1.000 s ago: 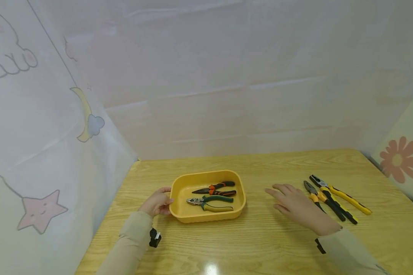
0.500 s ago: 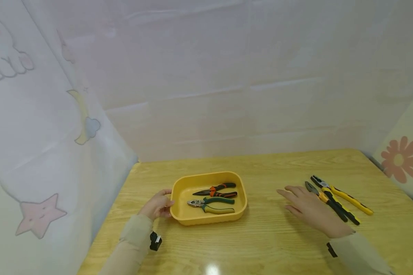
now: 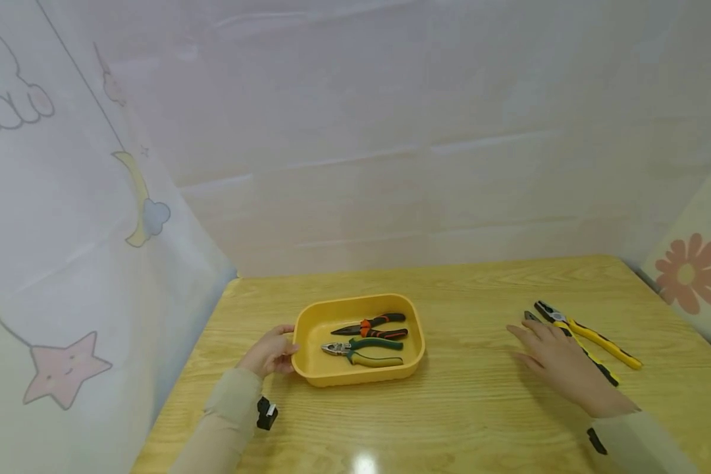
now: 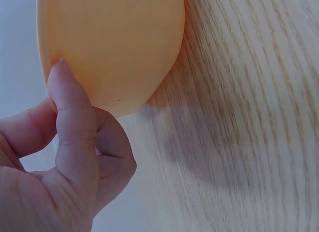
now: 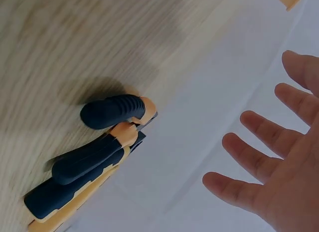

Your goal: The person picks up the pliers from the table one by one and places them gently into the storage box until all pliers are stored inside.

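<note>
L hand [image 3: 270,353] gripped left rim of yellow rounded plastic tray [image 3: 316,370], thumb and fingers curled on it, mid wooden table [image 3: 462,421]. Tray held orange/black pliers [image 3: 372,326] & green/yellow pliers [image 3: 363,351]. R hand [image 3: 559,363] hovered w/ fingers spread, straight, over black/yellow pliers [image 3: 595,363] near table's right side; second yellow-handled pair [image 3: 589,334] just beside.
</note>
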Demonstrator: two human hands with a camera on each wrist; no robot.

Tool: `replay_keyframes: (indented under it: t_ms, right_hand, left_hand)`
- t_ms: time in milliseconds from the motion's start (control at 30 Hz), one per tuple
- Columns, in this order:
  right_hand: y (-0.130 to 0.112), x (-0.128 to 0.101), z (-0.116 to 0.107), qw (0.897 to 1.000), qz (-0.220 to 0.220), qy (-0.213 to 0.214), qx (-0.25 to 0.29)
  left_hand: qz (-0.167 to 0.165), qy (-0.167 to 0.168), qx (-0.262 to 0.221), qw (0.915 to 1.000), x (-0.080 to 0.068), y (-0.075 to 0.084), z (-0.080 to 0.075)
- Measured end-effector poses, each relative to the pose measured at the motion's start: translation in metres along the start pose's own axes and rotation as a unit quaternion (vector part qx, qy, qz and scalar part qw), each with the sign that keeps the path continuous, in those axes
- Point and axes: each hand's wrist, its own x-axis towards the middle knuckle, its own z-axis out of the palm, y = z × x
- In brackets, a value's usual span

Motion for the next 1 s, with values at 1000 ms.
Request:
replay_keyframes:
  t_ms: [1000]
  right_hand:
    - [0.02,-0.014,0.003,0.999,-0.005,0.036,-0.004]
  left_hand:
    - [0.001,0.007,0.001,1.0,-0.006,0.003,0.001]
